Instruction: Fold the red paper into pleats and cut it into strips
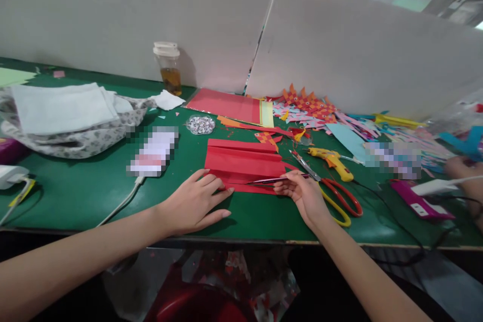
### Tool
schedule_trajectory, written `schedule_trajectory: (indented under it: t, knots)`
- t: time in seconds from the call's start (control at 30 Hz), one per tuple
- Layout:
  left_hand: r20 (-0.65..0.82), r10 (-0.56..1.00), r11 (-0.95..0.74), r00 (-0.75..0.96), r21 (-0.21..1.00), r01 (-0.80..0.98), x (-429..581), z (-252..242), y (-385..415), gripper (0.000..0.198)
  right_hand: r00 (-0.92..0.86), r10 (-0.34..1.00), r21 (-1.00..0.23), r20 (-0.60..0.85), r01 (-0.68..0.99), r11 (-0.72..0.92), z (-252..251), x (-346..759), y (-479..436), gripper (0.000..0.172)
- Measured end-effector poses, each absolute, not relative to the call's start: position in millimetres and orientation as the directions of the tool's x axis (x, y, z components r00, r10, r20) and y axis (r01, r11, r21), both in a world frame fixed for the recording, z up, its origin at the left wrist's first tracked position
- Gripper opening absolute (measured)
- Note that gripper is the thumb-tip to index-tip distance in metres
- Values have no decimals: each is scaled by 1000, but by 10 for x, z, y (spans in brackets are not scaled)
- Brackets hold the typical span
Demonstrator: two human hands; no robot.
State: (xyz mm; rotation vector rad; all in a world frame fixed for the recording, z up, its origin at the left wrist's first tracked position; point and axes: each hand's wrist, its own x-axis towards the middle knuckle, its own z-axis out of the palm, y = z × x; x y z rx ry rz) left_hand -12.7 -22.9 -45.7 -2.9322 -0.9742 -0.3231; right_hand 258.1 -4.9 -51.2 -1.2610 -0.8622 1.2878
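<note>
A folded red paper sheet point(245, 163) lies on the green table point(90, 196) in front of me. My left hand point(196, 201) rests flat on the paper's near left corner, fingers stretched out. My right hand point(304, 193) is pinched on a thin dark pen-like tool point(273, 180), whose tip points left along the paper's near edge. Red and yellow scissors point(332, 193) lie just right of that hand.
A yellow glue gun point(332, 158) lies beyond the scissors. Red sheets point(230, 105), a dish of googly eyes point(200, 124), a jar point(168, 68), and woven paper shapes point(305, 103) sit farther back. Cloth bag point(71, 126) at left. Another person's hand point(462, 168) at right.
</note>
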Motion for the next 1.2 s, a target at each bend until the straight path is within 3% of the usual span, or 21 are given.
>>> schedule_trajectory:
  t: [0.8,1.2]
  knots:
    - [229,578,-811,783,51,583,-153,-480,-223,41,163,975,-970,-149,-216,-112,-520,2619,-63,9]
    - [168,615,-787,771,59,615,-125,-457,-242,44,116,981,-975,-157,-174,-135,-502,2595,-92,9]
